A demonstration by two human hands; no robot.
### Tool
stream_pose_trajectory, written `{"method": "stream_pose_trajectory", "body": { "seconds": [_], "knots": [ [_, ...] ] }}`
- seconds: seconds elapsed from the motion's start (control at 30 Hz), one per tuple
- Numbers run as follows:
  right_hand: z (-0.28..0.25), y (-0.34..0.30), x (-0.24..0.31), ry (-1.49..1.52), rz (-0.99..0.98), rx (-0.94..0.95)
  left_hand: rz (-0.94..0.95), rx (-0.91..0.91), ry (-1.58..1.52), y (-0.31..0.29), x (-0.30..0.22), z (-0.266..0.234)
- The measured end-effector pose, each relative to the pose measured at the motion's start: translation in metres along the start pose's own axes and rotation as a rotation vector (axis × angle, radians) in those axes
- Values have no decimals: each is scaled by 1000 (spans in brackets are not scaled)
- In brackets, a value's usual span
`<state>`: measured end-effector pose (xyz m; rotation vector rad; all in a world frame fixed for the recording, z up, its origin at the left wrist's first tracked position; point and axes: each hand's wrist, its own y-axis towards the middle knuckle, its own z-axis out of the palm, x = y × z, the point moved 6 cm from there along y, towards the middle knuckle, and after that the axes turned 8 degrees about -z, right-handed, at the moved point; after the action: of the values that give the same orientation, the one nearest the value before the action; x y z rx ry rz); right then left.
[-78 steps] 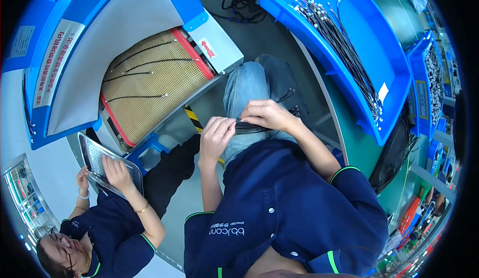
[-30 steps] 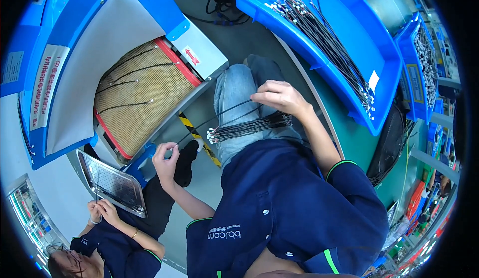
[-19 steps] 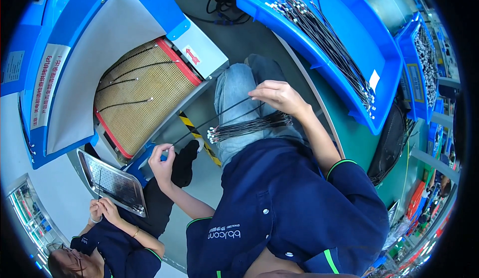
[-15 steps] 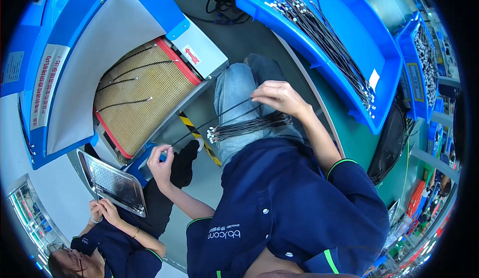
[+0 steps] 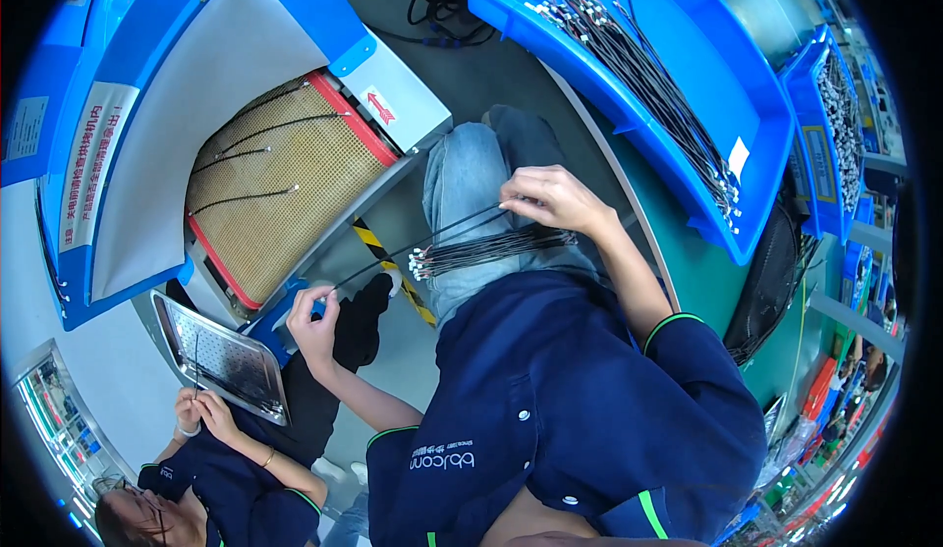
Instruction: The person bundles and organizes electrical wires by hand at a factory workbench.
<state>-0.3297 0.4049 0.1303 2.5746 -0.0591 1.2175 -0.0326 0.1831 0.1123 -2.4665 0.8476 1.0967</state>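
Note:
A thin black cable [image 5: 378, 263] stretches slantwise between my two hands above my lap. My left hand [image 5: 312, 325] pinches its lower left end between thumb and fingertips. At the other end, my right hand [image 5: 556, 199] has its fingers closed on the cable, just above my thigh. Below that hand, a bundle of black cables [image 5: 486, 252] lies across my jeans. White connectors cluster at the bundle's left end, and its right end runs beneath my right hand and wrist.
At left, a machine's mesh conveyor belt [image 5: 285, 169] carries several spaced cables. A blue bin [image 5: 722, 66] at upper right holds many more, beside a second blue bin [image 5: 807, 144]. At lower left, a co-worker's hands [image 5: 201, 410] hold a cable by a metal tray [image 5: 265, 358].
My right hand has lowered slightly toward the bundle, while my left hand stays nearly in place. The cables on the belt have shifted slightly inward. The co-worker's cable now stands up over the tray.

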Motion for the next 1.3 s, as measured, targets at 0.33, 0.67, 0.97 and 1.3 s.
{"method": "stream_pose_trajectory", "body": {
  "seconds": [0.33,0.67,0.97,1.3],
  "knots": [
    [26,35,2,-136,-62,-87,6,-33,10,34,31,-17],
    [90,127,-16,-116,-117,-253,73,-103,197,125,90,-75],
    [103,148,-14,-304,-130,-273,87,-95,282,144,112,-77],
    [84,23,-37,-45,147,137,69,-239,171,94,55,-39]
  ]
}}
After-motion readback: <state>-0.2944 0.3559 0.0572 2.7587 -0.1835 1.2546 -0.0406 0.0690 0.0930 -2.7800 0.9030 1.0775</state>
